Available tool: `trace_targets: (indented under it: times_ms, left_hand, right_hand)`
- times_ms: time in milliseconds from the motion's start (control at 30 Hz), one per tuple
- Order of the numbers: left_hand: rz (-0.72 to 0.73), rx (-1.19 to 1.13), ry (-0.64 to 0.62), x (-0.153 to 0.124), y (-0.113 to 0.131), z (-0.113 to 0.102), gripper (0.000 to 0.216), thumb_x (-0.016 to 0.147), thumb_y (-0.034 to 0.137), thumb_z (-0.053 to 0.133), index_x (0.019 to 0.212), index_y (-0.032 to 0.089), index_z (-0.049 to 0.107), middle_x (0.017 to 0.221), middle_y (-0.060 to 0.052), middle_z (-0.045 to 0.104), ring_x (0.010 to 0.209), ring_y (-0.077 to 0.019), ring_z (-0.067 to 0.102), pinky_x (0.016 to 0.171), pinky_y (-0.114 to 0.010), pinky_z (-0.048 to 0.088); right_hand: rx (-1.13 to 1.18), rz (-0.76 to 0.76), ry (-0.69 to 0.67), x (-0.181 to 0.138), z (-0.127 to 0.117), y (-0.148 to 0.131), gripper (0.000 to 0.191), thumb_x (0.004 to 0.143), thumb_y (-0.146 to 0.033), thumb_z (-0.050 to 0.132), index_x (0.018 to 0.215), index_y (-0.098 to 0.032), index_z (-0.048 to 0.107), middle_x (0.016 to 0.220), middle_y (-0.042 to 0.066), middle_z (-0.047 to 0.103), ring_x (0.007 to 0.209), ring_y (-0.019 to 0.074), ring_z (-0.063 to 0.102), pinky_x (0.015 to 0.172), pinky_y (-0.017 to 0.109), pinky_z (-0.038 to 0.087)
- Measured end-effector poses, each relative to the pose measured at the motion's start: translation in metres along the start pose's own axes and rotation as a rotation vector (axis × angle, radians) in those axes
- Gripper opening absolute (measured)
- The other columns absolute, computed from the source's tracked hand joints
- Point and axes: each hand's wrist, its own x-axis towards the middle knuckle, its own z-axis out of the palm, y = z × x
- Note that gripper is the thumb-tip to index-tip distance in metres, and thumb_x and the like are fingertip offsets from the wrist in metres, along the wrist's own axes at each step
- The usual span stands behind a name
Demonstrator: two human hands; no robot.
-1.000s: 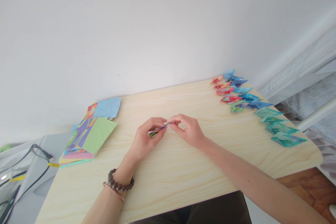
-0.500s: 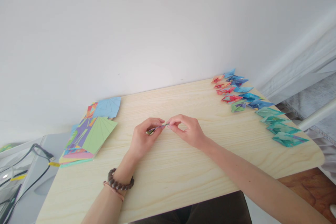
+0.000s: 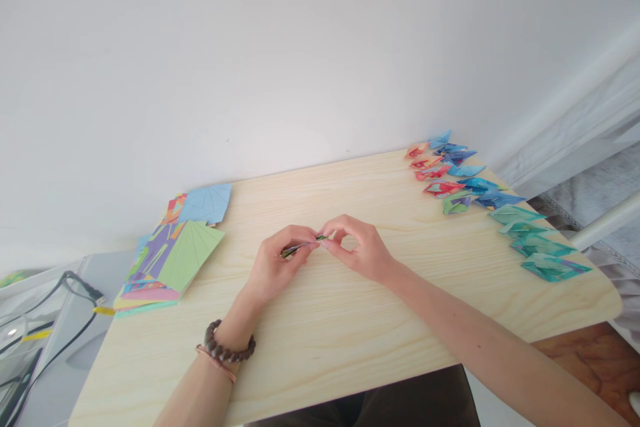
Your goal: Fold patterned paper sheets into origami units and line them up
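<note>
Above the middle of the wooden table (image 3: 320,333), a small, narrow piece of folded paper (image 3: 290,251), dark with green and purple, is pinched between both hands. My left hand (image 3: 277,260) closes on its left part, with thumb and fingers together. At the other end, the thumb and fingertips of my right hand (image 3: 359,247) grip the paper's tip, which shows green. Fingers cover much of the paper, so its full shape is hidden. A bead bracelet and a thin copper-coloured band circle my left wrist.
A stack of patterned paper sheets (image 3: 170,257) lies at the table's left, a green sheet (image 3: 193,250) and a blue sheet (image 3: 206,203) on top. Several folded paper boats (image 3: 533,227) stand in rows at the right. Cables (image 3: 65,280) run past the left edge; a wall rises behind.
My fingertips have shifted slightly along the folded paper and closer together, and more of its green tip shows between them. The view has moved a little; the sheets and boats stay put.
</note>
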Motion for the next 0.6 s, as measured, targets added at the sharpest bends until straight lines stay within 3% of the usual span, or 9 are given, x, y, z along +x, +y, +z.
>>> trace_targets:
  times_ms: [133, 367, 600]
  left_hand:
    - [0.035, 0.028, -0.018, 0.0011, -0.0009, -0.002, 0.01, 0.083, 0.022, 0.055, 0.09, 0.018, 0.062, 0.101, -0.009, 0.059, 0.081, -0.0154, 0.059, 0.054, -0.022, 0.051]
    - [0.118, 0.21, -0.022, 0.0036, 0.0009, -0.0052, 0.009, 0.082, 0.021, 0.056, 0.09, 0.018, 0.06, 0.091, -0.006, 0.06, 0.083, -0.0158, 0.058, 0.072, -0.028, 0.05]
    - [0.08, 0.293, -0.088, 0.0021, 0.0046, -0.005, 0.009, 0.082, 0.02, 0.055, 0.09, 0.018, 0.058, 0.088, -0.004, 0.061, 0.078, -0.0131, 0.058, 0.068, -0.023, 0.048]
  right_hand:
    - [-0.01, -0.048, -0.014, 0.0005, 0.0, 0.0018, 0.009, 0.082, -0.019, 0.055, 0.09, -0.02, 0.059, 0.092, 0.003, 0.061, 0.065, 0.0087, 0.057, 0.063, 0.024, 0.05]
    - [-0.058, -0.051, -0.022, -0.0004, -0.0001, 0.005, 0.006, 0.082, -0.019, 0.055, 0.086, -0.02, 0.06, 0.095, 0.004, 0.06, 0.065, 0.009, 0.055, 0.064, 0.025, 0.05]
    - [-0.068, -0.042, -0.034, -0.0002, 0.0, 0.0029, 0.006, 0.083, -0.022, 0.056, 0.085, -0.019, 0.061, 0.093, 0.004, 0.058, 0.067, 0.0091, 0.055, 0.067, 0.026, 0.049]
